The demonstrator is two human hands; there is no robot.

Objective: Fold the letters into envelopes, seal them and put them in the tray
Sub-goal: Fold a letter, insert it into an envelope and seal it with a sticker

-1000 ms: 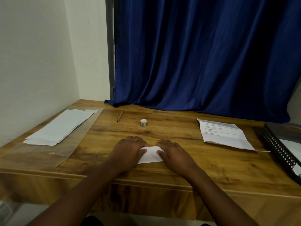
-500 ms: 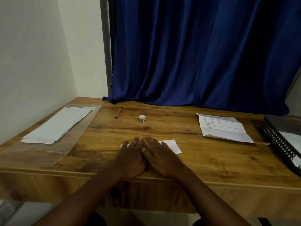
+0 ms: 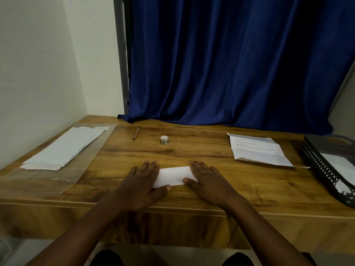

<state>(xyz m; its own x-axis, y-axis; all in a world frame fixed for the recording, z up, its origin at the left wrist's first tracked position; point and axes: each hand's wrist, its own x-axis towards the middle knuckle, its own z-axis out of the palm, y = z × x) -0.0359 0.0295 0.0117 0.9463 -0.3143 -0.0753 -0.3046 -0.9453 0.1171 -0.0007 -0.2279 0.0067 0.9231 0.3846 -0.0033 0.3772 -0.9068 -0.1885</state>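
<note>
- Stack of envelopes (image 3: 65, 148) – along the desk's (image 3: 192, 154) left edge.
- Left hand (image 3: 141, 184) and right hand (image 3: 208, 182) – fingers straight, pressing flat on the ends of a folded letter (image 3: 173, 176) near the front edge.
- Black tray (image 3: 326, 173) at the right edge.

Folded white letter (image 3: 174, 176) flat near table's front edge, printed letters (image 3: 257, 150) beside black mesh tray (image 3: 324, 169)

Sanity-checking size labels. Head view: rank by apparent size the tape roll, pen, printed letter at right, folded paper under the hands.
1. printed letter
2. folded paper, partly covered by both hands, so unsure
3. pen
4. tape roll, close to the pen
</note>
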